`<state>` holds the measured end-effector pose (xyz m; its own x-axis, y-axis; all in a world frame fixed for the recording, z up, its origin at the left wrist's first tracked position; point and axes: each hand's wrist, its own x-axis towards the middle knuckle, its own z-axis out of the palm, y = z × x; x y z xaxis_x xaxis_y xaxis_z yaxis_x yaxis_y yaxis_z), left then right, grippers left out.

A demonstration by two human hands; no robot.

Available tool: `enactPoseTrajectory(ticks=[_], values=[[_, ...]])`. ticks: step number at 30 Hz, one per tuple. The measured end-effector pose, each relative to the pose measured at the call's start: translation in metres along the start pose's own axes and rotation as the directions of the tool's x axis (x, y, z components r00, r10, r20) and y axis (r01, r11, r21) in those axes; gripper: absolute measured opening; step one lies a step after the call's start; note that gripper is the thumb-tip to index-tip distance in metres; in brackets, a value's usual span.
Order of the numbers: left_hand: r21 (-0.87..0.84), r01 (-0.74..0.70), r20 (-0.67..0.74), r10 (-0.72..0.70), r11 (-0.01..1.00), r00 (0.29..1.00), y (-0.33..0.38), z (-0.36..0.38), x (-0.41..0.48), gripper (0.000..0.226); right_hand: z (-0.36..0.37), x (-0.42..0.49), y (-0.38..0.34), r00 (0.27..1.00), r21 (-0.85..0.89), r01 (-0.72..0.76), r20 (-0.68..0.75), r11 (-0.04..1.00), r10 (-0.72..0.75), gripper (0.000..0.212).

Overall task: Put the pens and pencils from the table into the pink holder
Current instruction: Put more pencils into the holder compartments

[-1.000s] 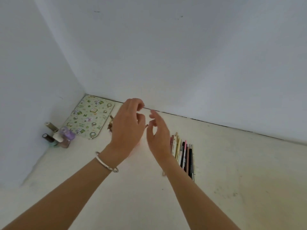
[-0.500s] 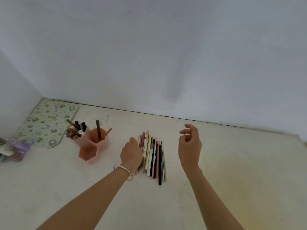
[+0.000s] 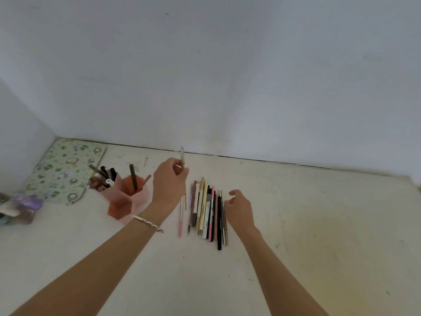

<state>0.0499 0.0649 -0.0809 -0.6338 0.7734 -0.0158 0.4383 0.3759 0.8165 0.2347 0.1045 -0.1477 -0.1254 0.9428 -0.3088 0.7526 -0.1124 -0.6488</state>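
Note:
My left hand (image 3: pixel 169 181) is raised above the table and grips a pale thin pen (image 3: pixel 182 156), held nearly upright. Just left of it stands the pink holder (image 3: pixel 127 201), with several dark pens and pencils sticking out of its compartments. A row of several pens and pencils (image 3: pixel 206 209) lies side by side on the table between my hands. A pink-tipped pen (image 3: pixel 180 218) lies a little apart at the row's left. My right hand (image 3: pixel 239 208) hovers at the row's right edge, fingers curled over the outermost pens; whether it grips one is unclear.
A green patterned pad (image 3: pixel 66 169) lies flat in the back left corner. Small bottles (image 3: pixel 20 207) cluster at the far left edge. White walls close the table at the back and left. The pale tabletop (image 3: pixel 319 224) stretches to the right.
My left hand has lifted a pale pen off the left of the row. My right hand came down from mid-air onto the row's right edge.

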Motion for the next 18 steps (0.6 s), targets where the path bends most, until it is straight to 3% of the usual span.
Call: enactPoseTrajectory(ticks=[3,6,8,14,18], values=[[-0.095,-0.085,-0.069,0.078,0.992,0.995,0.016,-0.020,0.005,0.024,0.013,-0.002,-0.009,0.999,-0.191,-0.017,0.040,0.981,0.025,0.029],[-0.232,-0.135,-0.103,0.113,0.963,0.988,0.022,-0.038,0.004,0.053,0.019,-0.002,-0.014,0.998,-0.267,-0.038,0.046,0.963,0.052,0.020],[-0.272,-0.169,-0.119,0.141,0.947,0.983,0.021,-0.048,0.004,0.065,0.019,-0.002,-0.015,0.995,-0.239,-0.063,0.058,0.969,0.079,0.017],[-0.249,-0.194,-0.212,0.142,0.949,0.967,0.015,-0.076,0.008,0.065,0.008,0.001,-0.016,0.994,-0.062,-0.093,0.050,0.994,0.096,0.018],[-0.193,-0.241,-0.333,0.168,0.951,0.928,0.008,-0.110,0.018,0.070,-0.016,0.006,-0.033,0.996,0.158,-0.023,-0.083,0.987,0.037,0.049]])
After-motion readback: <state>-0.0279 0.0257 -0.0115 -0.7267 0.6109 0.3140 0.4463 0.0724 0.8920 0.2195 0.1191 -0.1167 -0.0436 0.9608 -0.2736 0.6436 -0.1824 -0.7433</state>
